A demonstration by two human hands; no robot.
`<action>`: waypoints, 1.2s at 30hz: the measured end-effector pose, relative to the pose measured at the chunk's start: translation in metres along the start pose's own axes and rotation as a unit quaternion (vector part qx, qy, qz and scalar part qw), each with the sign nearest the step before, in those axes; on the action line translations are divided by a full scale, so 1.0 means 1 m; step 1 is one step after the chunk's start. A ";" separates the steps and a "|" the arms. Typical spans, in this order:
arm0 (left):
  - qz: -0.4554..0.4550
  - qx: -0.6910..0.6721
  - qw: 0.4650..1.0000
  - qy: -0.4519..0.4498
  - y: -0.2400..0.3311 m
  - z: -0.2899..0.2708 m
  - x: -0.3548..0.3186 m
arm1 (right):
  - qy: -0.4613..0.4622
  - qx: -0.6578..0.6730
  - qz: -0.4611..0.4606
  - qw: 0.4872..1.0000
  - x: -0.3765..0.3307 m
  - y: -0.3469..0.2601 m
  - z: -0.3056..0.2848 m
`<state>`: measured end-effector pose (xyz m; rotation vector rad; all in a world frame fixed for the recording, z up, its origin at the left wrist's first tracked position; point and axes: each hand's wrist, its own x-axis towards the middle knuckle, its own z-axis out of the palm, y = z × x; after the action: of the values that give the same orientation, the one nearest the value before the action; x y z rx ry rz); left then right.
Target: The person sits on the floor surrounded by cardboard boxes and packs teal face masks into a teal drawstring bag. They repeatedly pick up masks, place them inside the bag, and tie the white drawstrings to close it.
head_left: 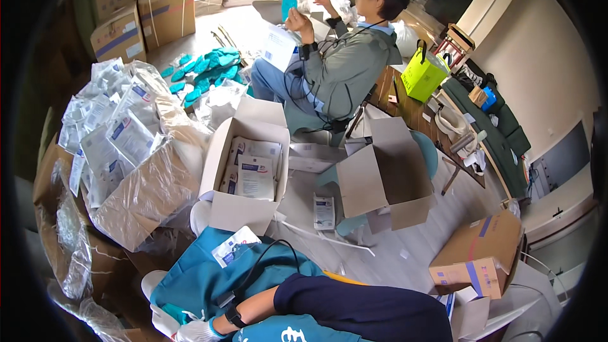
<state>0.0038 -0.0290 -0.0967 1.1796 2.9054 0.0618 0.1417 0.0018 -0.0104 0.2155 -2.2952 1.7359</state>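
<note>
My right hand (197, 330), in a white knit glove with a dark watch at the wrist, reaches to the lower left. Its fingers are mostly hidden at the lower edge. Beside it lies a small teal piece (174, 312), and I cannot tell whether the hand grips it. My left hand does not show. Teal cloth (190, 275) covers my lap, and a flat white printed packet (233, 248) rests on it. A black cable runs over the cloth. Just beyond stands an open carton (248, 212) holding several white packets (256, 177).
Left, a plastic-lined carton (142, 196) overflows with white packets. An open carton (408, 206) stands right of centre, a closed carton (475, 253) farther right. Across from me a seated person (345, 66) holds up a teal item (289, 4) near a teal pile (212, 69).
</note>
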 end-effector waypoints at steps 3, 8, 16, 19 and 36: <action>-0.003 0.018 1.000 -0.010 0.012 0.002 0.011 | 0.095 0.220 -0.306 0.922 0.024 0.006 -0.008; -0.005 0.043 0.999 -0.022 0.017 0.005 0.024 | 0.116 0.303 -0.671 0.667 0.054 0.009 -0.041; -0.015 0.064 0.997 -0.028 0.003 0.007 0.017 | 0.127 0.169 0.253 0.944 -0.018 -0.043 -0.075; 0.009 0.072 0.997 -0.029 -0.020 -0.005 0.019 | 0.042 0.129 0.350 0.927 -0.015 -0.068 -0.121; -0.257 -0.334 0.903 0.084 -0.007 -0.040 -0.006 | 0.252 -0.191 0.323 0.892 -0.151 -0.026 -0.270</action>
<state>0.0026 -0.0400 -0.0569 0.2999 2.8124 1.0871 0.3240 0.2483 0.0385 -1.0545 -2.3454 1.2798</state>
